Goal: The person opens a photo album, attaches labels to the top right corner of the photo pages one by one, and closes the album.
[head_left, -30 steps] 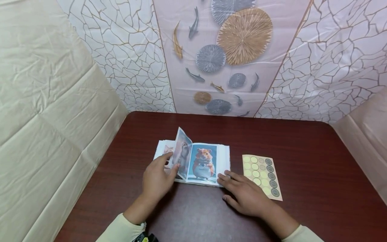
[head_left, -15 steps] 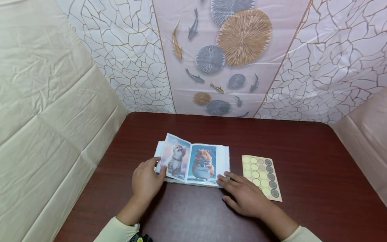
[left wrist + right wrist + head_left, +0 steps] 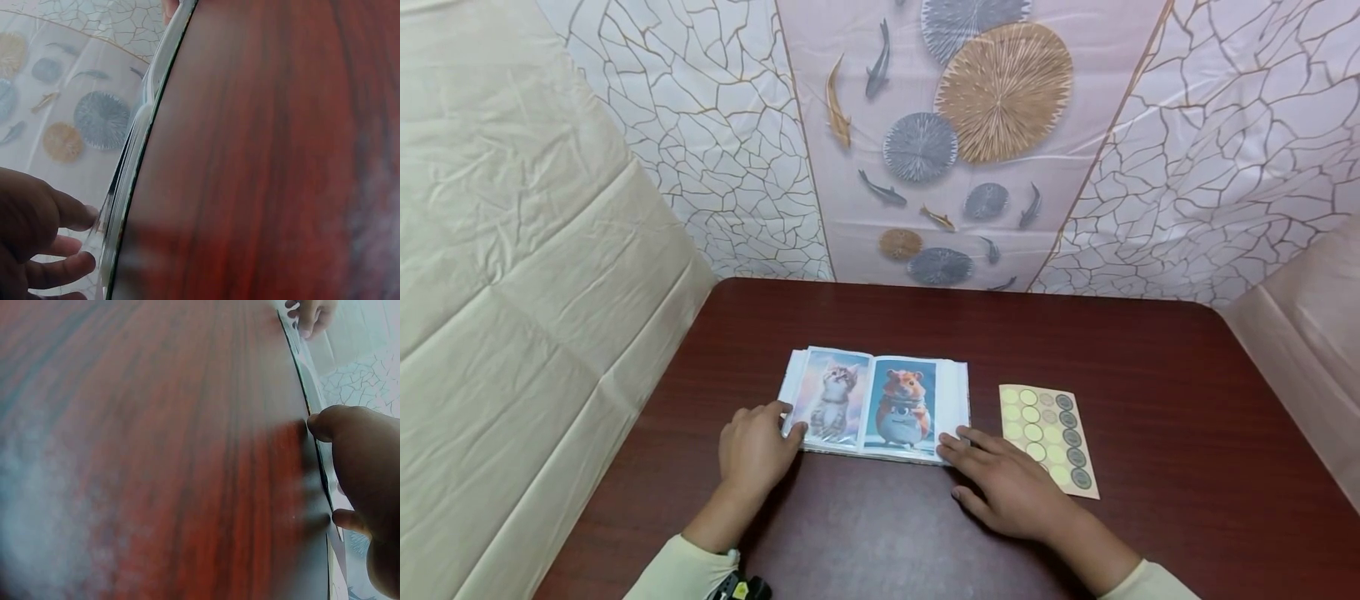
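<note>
A small photo album [image 3: 953,400] lies spread on the table, with a kitten picture [image 3: 835,396] on its left page and a hamster picture [image 3: 904,404] on its right. My left hand [image 3: 752,450] is at the album's left edge, thumb and fingertips touching the page's outer edge near the lower corner. In the left wrist view, a clear page edge [image 3: 95,236] sits by its parted thumb and fingers. With fingers extended, my right hand [image 3: 1011,483] rests on the lower right edge of the album; its thumb lies off the album, over the table.
A sheet of round stickers [image 3: 1052,437], yellow and dark, lies right of the album, partly behind my right hand. The dark red wooden table [image 3: 880,533] meets a patterned cloth backdrop [image 3: 925,208] behind. Beige cloth [image 3: 550,333] hangs at the left.
My left hand has moved left and down, taking the raised page over; it now lies flat, showing the kitten picture. The right hand has stayed in place.
</note>
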A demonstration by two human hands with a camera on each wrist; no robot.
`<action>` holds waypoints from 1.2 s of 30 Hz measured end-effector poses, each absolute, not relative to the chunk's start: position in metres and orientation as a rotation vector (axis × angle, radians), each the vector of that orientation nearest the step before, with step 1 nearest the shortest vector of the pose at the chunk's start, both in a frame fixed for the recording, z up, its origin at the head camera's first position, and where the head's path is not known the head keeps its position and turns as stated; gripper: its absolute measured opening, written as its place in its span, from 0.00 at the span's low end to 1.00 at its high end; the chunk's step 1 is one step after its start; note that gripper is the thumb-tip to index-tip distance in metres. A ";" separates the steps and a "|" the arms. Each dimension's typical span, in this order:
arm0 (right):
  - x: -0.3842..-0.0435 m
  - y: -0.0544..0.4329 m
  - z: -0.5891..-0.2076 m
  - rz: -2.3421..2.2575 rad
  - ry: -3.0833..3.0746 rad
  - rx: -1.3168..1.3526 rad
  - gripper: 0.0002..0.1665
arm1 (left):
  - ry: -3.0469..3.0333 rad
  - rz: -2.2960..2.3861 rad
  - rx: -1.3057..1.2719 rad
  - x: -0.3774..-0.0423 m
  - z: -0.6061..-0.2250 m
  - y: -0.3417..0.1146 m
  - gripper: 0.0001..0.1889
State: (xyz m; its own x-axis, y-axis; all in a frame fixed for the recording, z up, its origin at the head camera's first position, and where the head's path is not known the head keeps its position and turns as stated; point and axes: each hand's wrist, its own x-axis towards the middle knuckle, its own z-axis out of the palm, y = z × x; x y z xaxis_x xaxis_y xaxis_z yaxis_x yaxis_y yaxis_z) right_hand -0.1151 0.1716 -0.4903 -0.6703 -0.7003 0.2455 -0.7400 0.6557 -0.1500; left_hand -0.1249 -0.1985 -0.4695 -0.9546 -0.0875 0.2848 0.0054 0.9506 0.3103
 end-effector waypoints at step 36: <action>-0.111 0.172 -0.487 0.374 -2.670 1.135 0.35 | -2.887 -0.423 -0.062 -0.119 -0.448 -0.179 0.15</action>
